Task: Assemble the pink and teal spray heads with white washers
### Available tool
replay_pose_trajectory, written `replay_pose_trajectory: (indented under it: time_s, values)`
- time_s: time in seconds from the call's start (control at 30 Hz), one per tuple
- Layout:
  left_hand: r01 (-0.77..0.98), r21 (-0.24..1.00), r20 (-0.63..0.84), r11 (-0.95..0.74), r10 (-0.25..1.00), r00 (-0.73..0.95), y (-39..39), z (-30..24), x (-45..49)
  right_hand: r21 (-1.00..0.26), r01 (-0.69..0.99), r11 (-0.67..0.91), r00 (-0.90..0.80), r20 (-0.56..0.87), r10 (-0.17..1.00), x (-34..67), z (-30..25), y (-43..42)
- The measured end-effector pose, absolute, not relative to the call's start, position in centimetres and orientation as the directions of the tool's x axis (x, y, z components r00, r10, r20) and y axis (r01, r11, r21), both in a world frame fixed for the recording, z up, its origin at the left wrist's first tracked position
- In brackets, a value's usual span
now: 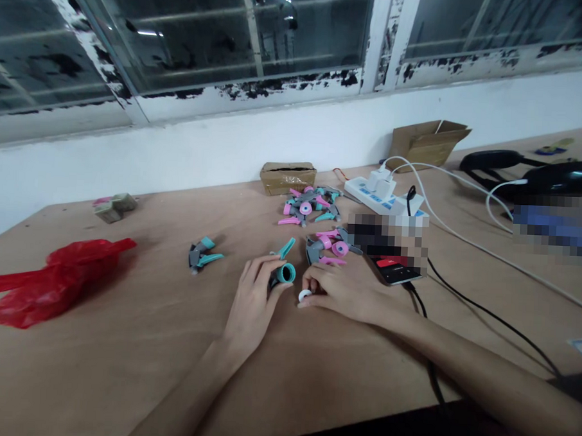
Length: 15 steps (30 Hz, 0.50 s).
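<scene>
My left hand (255, 298) is closed around a grey and teal trigger spray head (286, 273), its round teal collar opening turned to the right and its teal lever sticking up. Between the thumb and fingertips of my right hand (333, 290) is a small white ring-shaped washer (304, 296), a short gap away from the collar. A single grey and teal spray head (203, 255) lies on the table to the left. Just beyond my right hand lies a group of grey and pink spray heads (329, 244). Farther back sits a pile of pink, teal and grey ones (311, 205).
A red plastic bag (61, 279) lies on the left of the wooden table (134, 372). Cardboard boxes (287, 179) stand by the wall. To the right are a white power strip (383, 197), a phone (397, 272), trailing cables and a black object (557, 178).
</scene>
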State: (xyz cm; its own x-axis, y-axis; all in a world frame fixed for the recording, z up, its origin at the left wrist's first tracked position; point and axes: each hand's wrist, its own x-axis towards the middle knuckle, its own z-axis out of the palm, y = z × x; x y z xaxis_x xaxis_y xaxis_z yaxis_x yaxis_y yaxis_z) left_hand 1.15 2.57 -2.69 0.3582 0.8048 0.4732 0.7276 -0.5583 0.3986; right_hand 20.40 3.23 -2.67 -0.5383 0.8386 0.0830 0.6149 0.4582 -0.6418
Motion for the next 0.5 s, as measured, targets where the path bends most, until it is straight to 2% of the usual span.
replay_pose_trajectory:
  time_s: [0.17,0.27,0.37,0.5]
  values:
    - [0.718,0.400,0.493,-0.570,0.794,0.356,2.2,-2.3,1.3,-0.792,0.457,0.405,-0.481,0.163,0.862,21.3,-1.7,3.7]
    - [0.711,0.421,0.483,-0.563,0.803,0.350,2.1,-2.2,1.4,-0.918,0.245,0.312,-0.417,0.191,0.889,22.1,-1.4,4.2]
    - [0.682,0.456,0.467,-0.571,0.806,0.363,1.9,-2.3,1.7,-0.971,0.074,0.227,-0.436,0.173,0.883,22.2,-1.3,4.2]
    - [0.635,0.504,0.450,-0.586,0.805,0.387,1.5,-2.4,2.1,-0.922,0.153,0.356,-0.411,0.268,0.871,21.4,-1.5,3.4]
